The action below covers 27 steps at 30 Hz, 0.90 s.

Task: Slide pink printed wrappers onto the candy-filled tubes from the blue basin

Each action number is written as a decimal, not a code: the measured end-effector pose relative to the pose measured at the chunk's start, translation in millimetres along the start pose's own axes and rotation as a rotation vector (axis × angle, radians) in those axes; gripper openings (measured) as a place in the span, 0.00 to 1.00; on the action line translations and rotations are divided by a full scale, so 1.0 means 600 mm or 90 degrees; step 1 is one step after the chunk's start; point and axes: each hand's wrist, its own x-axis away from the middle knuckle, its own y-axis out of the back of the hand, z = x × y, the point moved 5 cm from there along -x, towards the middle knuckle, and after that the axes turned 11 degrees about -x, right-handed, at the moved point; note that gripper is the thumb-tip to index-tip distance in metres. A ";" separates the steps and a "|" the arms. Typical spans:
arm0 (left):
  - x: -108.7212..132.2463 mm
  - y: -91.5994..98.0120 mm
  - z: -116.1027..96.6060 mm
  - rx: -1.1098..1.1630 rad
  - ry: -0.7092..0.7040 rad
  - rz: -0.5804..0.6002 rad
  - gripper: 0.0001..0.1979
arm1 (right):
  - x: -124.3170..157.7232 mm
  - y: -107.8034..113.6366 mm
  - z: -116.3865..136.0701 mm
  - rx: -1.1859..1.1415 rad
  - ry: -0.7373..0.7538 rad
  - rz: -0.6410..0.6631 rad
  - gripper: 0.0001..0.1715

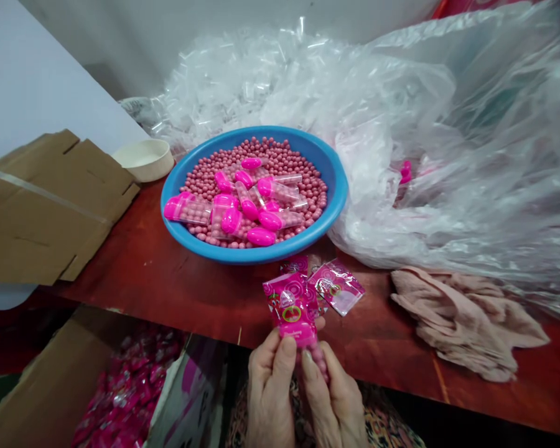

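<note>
Near the table's front edge, my left hand (270, 386) pinches a shiny pink printed sleeve (289, 295) with its thumb on top. My right hand (331, 395) grips the lower part of a clear tube of pink balls (321, 362); its bright pink cap sits at the sleeve's lower end. The fingers partly hide the tube. Just beyond lie a few flat pink printed sleeves (338, 287). Behind them stands a blue basin (261, 254) of small pink balls (280, 149), with several pink-capped clear tubes (280, 190) lying on top.
A large transparent plastic bag (424, 230) and a heap of clear tubes (242, 81) fill the back. A crumpled cloth (466, 317) lies right. Left are flattened cardboard (42, 218) and a white round container (149, 158). Below, a carton (42, 379) holds pink packets (130, 386).
</note>
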 end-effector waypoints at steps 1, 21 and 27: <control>0.001 -0.002 0.001 0.007 0.000 0.016 0.16 | 0.000 -0.002 0.003 0.004 0.012 0.005 0.19; -0.008 0.006 -0.028 0.063 -0.009 0.039 0.12 | -0.001 -0.026 -0.014 -0.275 -0.328 0.035 0.25; 0.002 -0.002 -0.008 0.055 0.010 0.067 0.13 | -0.010 -0.010 -0.007 -0.001 -0.011 0.059 0.21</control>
